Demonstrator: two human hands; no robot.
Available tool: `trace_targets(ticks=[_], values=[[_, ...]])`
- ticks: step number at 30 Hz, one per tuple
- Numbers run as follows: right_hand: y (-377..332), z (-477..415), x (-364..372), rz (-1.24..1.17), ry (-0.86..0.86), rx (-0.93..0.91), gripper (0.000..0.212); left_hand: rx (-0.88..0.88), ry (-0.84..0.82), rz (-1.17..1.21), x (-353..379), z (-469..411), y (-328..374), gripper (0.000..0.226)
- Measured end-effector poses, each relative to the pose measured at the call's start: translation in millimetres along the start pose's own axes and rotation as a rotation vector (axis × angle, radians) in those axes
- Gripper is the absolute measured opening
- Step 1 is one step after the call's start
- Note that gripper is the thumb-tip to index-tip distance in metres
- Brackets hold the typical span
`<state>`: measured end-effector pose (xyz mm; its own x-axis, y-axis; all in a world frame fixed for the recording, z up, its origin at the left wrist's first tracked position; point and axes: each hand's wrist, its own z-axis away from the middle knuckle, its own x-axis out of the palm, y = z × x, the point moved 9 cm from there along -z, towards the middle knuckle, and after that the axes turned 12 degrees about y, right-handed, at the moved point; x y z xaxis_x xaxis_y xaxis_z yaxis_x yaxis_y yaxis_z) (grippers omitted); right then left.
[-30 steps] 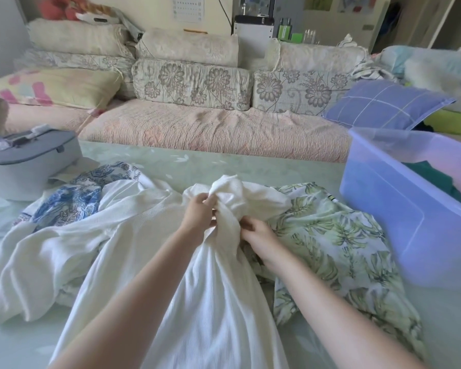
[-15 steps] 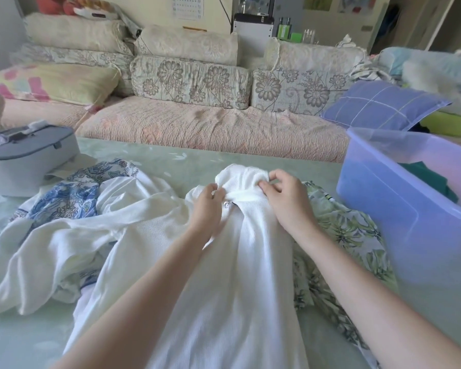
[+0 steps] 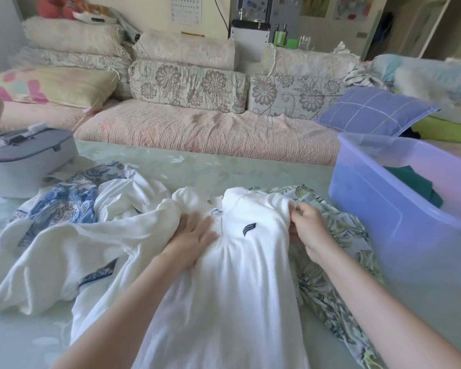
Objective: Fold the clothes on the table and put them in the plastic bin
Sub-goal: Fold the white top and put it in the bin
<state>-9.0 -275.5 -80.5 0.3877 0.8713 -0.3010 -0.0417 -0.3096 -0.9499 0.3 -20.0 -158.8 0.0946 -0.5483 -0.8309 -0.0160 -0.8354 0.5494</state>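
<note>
The white shirt (image 3: 237,262) now lies front-up along the middle of the table (image 3: 197,169), collar at the far end, its little dark chest logo showing. Half a second ago it was bunched at the neck with both your hands pinching there. Your left hand (image 3: 194,233) has let go and lies flat, fingers spread, pressing the chest just left of the buttons. Your right hand (image 3: 308,230) has slid out to the shirt's right shoulder edge, fingers curled, pinching the fabric. Under that edge lies the green leaf-print garment (image 3: 338,235), more of it uncovered than before. To the left, another white garment (image 3: 72,246) is heaped over a blue flowered one (image 3: 61,206). The purple plastic bin (image 3: 399,217) stands at the right, dark green cloth (image 3: 415,182) inside. A grey case (image 3: 24,161) sits far left, the sofa (image 3: 197,131) behind.
</note>
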Motion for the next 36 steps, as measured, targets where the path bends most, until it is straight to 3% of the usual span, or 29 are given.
trace_targets(ticks=[1,3,6,8,11,13,15,17,21,23,26,28,30,32,34,36], values=[[-11,-1,-10,0.029,0.063,-0.059,0.02,0.012,-0.005,0.002,-2,1,-4,0.085],[-34,1,-28,0.108,0.187,-0.196,0.021,0.018,-0.036,-0.03,-9,-3,-13,0.075],[-60,8,-47,0.167,0.302,-0.378,0.019,0.053,-0.123,-0.174,-14,-12,-27,0.089],[-62,8,-49,0.265,0.3,-0.437,0.015,0.051,-0.06,-0.211,-22,-19,-24,0.071],[-32,3,-29,0.377,0.107,-0.351,0.02,0.103,-0.091,-0.383,-15,-13,-7,0.061],[-6,7,-16,0.245,-0.087,-0.167,0.024,0.193,-0.128,-0.473,0,0,18,0.059],[14,20,-6,0.137,-0.278,0.018,0.034,0.187,-0.124,-0.473,9,9,29,0.073],[23,33,0,0.071,-0.451,0.088,0.024,0.117,-0.132,-0.45,16,19,25,0.071],[25,47,-2,-0.144,-0.668,0.19,0.059,0.054,-0.177,-0.478,11,28,9,0.074],[21,46,-6,-0.175,-0.7,0.203,0.065,0.074,-0.21,-0.534,1,32,19,0.057],[2,27,-20,-0.101,-0.523,0.062,0.046,0.102,-0.199,-0.558,-5,30,30,0.047],[-17,11,-42,-0.01,-0.242,-0.127,0.034,-0.002,-0.2,-0.492,-8,22,19,0.053],[-39,9,-66,0.129,0.051,-0.333,0.034,-0.067,-0.192,-0.422,-4,15,9,0.061],[-50,19,-79,0.38,0.234,-0.456,0.037,-0.082,-0.165,-0.409,1,12,5,0.064],[-32,21,-74,0.595,0.195,-0.392,0.043,-0.09,-0.117,-0.397,-1,10,1,0.066],[16,21,-59,0.559,-0.085,-0.072,0.057,-0.105,-0.089,-0.387,-3,11,-1,0.061]])
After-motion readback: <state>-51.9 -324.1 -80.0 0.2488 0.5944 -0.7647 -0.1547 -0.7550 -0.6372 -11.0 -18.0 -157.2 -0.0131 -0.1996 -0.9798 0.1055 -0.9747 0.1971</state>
